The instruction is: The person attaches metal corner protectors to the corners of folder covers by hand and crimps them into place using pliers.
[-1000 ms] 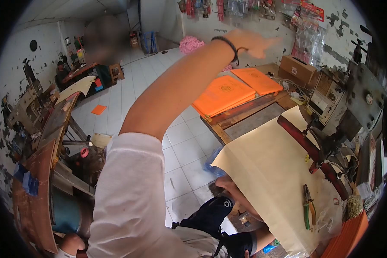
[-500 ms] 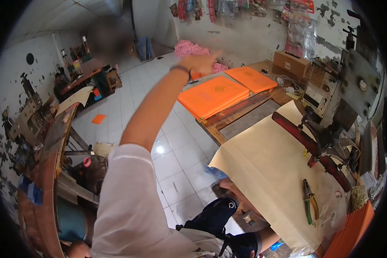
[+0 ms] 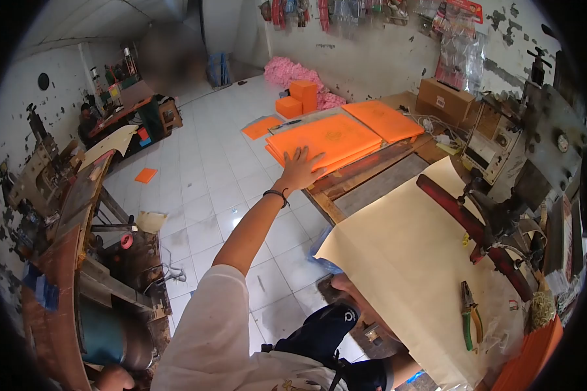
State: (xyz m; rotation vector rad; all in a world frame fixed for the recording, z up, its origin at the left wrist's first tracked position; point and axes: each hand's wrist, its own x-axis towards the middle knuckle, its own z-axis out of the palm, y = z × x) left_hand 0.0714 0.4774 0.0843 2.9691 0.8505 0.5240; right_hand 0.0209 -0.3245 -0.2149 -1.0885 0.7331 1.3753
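Note:
My left hand (image 3: 299, 168) lies palm down with fingers spread on the near left corner of a stack of orange printed covers (image 3: 346, 135). A dark band circles that wrist. The covers carry a faint round emblem and sit at the far end of the worktable. A second orange stack (image 3: 388, 120) lies beside them on the right. Behind the first stack's left edge is a dark, slim pen-like item (image 3: 293, 122). My right hand is out of sight.
Cream paper (image 3: 398, 241) covers the near table, with pliers (image 3: 468, 313) and a dark red press bar (image 3: 453, 205) over it. A cardboard box (image 3: 443, 101) stands at the back. Orange blocks (image 3: 303, 96) and an orange sheet (image 3: 262, 128) are on the floor (image 3: 202, 169). Another bench (image 3: 88, 215) stands left.
My left hand has come down from above and beyond the orange covers onto their near left corner. The orange blocks and floor sheet behind my arm now show.

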